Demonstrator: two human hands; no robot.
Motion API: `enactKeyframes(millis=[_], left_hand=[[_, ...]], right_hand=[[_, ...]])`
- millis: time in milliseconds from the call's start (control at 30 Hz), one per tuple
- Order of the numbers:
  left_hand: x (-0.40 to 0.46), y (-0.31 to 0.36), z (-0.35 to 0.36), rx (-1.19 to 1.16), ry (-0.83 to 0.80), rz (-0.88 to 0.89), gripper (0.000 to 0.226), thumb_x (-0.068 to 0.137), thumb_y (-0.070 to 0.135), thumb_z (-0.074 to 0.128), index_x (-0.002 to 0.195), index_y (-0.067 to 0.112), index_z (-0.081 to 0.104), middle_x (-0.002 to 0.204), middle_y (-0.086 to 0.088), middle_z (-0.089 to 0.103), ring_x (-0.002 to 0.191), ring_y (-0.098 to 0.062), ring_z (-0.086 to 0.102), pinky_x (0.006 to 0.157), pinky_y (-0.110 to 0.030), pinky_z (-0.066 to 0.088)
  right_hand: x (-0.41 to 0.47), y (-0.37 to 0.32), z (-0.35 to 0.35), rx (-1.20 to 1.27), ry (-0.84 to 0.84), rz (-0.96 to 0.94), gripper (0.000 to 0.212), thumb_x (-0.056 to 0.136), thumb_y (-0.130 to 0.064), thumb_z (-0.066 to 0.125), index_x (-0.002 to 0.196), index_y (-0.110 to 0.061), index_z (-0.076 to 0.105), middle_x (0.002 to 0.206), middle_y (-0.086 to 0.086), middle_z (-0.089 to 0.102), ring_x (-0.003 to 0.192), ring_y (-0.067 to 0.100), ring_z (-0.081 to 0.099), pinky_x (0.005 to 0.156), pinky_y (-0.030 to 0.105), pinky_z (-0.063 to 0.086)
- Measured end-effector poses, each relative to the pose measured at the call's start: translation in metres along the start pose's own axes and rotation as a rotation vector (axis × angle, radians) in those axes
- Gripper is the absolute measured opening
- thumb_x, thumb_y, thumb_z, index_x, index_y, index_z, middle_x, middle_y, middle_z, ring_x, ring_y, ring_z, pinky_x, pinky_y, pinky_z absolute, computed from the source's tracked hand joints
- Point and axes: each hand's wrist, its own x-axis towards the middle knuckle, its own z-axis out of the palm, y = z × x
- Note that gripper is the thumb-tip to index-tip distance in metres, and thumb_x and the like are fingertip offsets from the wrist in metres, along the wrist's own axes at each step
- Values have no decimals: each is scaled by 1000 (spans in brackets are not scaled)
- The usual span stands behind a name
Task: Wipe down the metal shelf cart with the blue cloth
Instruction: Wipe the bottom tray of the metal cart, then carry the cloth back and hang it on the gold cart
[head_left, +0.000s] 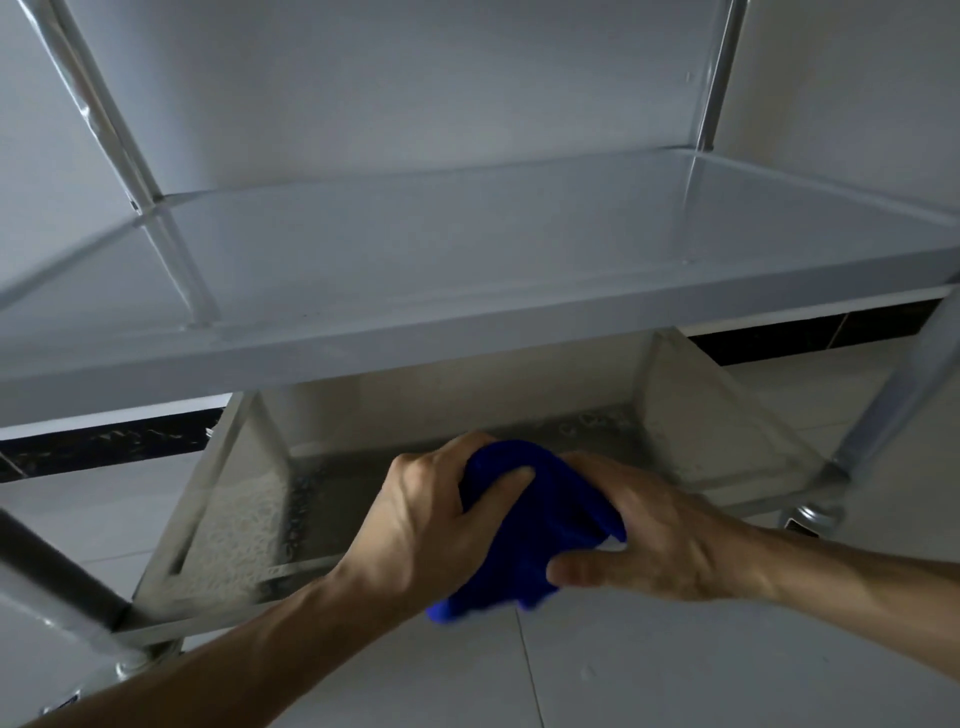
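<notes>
You have the blue cloth (540, 525) bunched up between both hands, held over the front edge of the bottom shelf (244, 525) of the metal shelf cart (467, 291), roughly midway along that edge. Your left hand (436, 525) grips the cloth from the left, the thumb pressed across its top and the fingers curled round the far side of the bundle. Your right hand (660, 540) grips it from the right, the thumb lying under the near side and the fingers wrapped over the top, mostly hidden by the cloth. A loose end of the cloth hangs down below your hands, past the shelf's front edge. The bottom shelf is a shallow tray with raised sides, and its surface shows speckled droplets or marks, thickest toward the left side and along the back edge. Above it, the middle shelf is smooth and pale, with a low rim; shiny upright posts (98, 104) rise from its back corners. Below the front corners you can see casters (810, 519). The cart stands on a pale tiled floor (675, 675) against a light wall with a dark skirting band (104, 441).
</notes>
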Motion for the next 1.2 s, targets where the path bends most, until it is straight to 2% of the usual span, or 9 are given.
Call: enactKeyframes(millis=[67,200,367,500,633,833,967,1100,1200], left_hand=[[3,21,-7,-54,41,-35,16,87,40,60,91,28,70,69,20,67,68,4,64,52,-5,42],[11,60,-34,-143,79,-81,17,86,46,58,88,35,70,72,21,69,66,-2,66,49,-12,46],[28,104,-92,-208,94,-58,18,87,50,57,90,36,69,72,15,72,64,-5,68,48,-18,50],[48,137,-140,-288,122,-37,21,88,49,60,88,32,71,76,10,74,69,-6,71,52,-16,51],[66,174,-180,-354,194,7,31,87,55,59,81,27,72,63,6,70,54,-5,66,44,-13,46],[97,237,-250,-372,293,88,40,80,60,58,91,26,74,60,2,67,53,-6,61,46,-11,41],[137,280,-309,-414,289,43,46,76,63,60,88,22,73,68,-16,68,58,-13,63,38,-33,43],[185,314,-365,-469,292,-64,38,81,56,63,78,20,73,61,-2,69,53,-6,63,40,-16,42],[222,339,-404,-464,287,-169,37,78,53,59,62,21,69,48,2,55,43,-4,51,39,-14,36]], right_hand=[[-3,-14,0,49,84,14,64,68,-70,74,120,-65,39,119,-35,53,108,-9,56,81,11,50],[-11,-41,-18,190,204,18,56,65,-59,82,112,-56,51,109,-27,66,96,-3,66,73,19,57],[-20,-91,-66,501,164,-80,47,64,-44,89,107,-47,68,105,-12,74,94,7,72,72,20,58],[-24,-138,-109,566,290,-156,35,79,-51,77,105,-28,69,92,4,73,84,20,70,69,27,55],[-20,-187,-147,572,399,-267,30,90,-50,61,79,-22,67,68,-2,60,65,14,59,61,18,46],[-7,-272,-214,558,594,-391,44,79,-65,67,81,-22,73,65,-4,66,59,6,61,56,12,47],[4,-336,-271,601,569,-367,50,75,-66,71,87,-18,73,70,0,67,63,7,62,56,14,47],[25,-393,-325,660,540,-286,53,74,-66,73,87,-15,70,70,5,61,62,14,56,54,20,44],[47,-431,-365,676,544,-219,48,81,-60,67,86,-12,70,72,10,61,64,17,57,55,23,44]])
